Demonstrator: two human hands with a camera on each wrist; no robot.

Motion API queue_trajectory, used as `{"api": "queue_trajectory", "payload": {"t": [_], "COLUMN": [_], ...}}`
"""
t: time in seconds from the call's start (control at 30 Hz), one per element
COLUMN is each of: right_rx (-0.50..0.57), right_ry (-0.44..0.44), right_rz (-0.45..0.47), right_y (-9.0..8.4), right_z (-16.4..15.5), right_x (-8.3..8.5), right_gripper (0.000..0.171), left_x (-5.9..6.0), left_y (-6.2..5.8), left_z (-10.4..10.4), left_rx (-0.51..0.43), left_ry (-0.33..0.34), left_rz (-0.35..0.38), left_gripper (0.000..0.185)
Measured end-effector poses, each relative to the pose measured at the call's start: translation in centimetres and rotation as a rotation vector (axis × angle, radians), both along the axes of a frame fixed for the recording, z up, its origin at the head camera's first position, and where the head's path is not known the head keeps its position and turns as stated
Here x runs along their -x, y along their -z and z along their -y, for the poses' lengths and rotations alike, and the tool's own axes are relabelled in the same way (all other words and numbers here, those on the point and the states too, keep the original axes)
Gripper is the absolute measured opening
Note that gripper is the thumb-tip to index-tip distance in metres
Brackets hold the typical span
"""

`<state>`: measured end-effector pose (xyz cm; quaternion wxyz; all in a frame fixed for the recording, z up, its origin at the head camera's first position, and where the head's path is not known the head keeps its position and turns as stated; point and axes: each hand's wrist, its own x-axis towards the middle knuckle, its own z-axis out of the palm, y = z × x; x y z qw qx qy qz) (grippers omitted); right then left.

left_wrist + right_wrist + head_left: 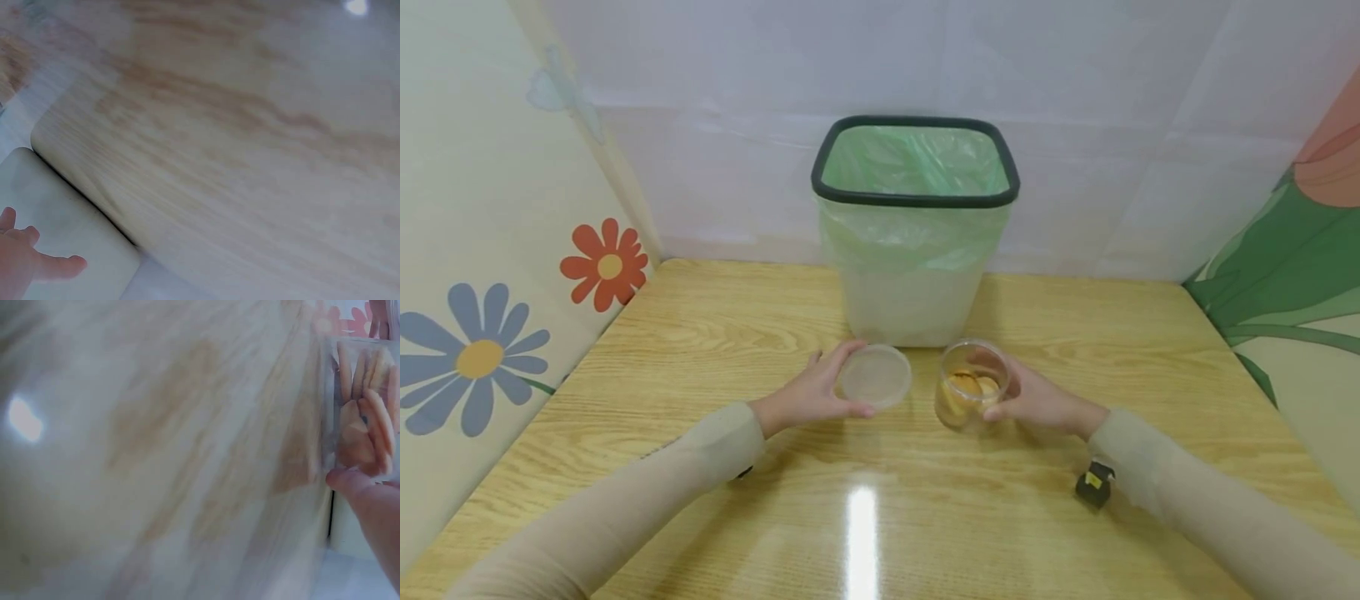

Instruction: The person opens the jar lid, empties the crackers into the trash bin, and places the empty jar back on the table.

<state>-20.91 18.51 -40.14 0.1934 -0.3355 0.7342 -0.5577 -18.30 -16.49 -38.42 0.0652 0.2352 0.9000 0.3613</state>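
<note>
A clear round jar [972, 385] with several tan biscuits inside stands open on the wooden table [880, 517], and my right hand [1037, 402] grips its side. The right wrist view shows the jar [362, 406] with biscuits and my thumb [350, 482] against its wall. My left hand [816, 390] holds the jar's round translucent lid [875, 377] by its rim, just left of the jar and a little above the table. In the left wrist view only my fingers [25, 259] and blurred tabletop show; the lid is out of sight.
A white bin [914, 229] with a black rim and a green bag liner stands right behind the jar and lid. Walls with flower patterns close in the table on the left and right. A small black device [1094, 484] hangs at my right wrist.
</note>
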Motion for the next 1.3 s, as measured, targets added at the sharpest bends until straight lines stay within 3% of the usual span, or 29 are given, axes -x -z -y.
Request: {"api": "queue_trajectory", "payload": {"t": [0.33,1.07,1.3], "right_rx": [0.058,0.051,0.043], "right_ry": [-0.029,-0.038,-0.034], "right_rz": [0.016,0.059,0.067], "right_y": [0.2,0.2,0.1], "right_z": [0.0,-0.2,-0.1], "right_x": [0.4,0.7,0.6], "right_gripper": [0.097,0.098,0.099], "left_x": [0.2,0.4,0.6], "left_y": [0.5,1.0,1.8], "left_z": [0.4,0.9,1.1], "left_rx": [0.065,0.149,0.222], "left_ry": [0.065,0.076,0.076], "left_rz": [-0.070,-0.106,-0.129], "left_gripper": [0.098,0.100,0.102]}}
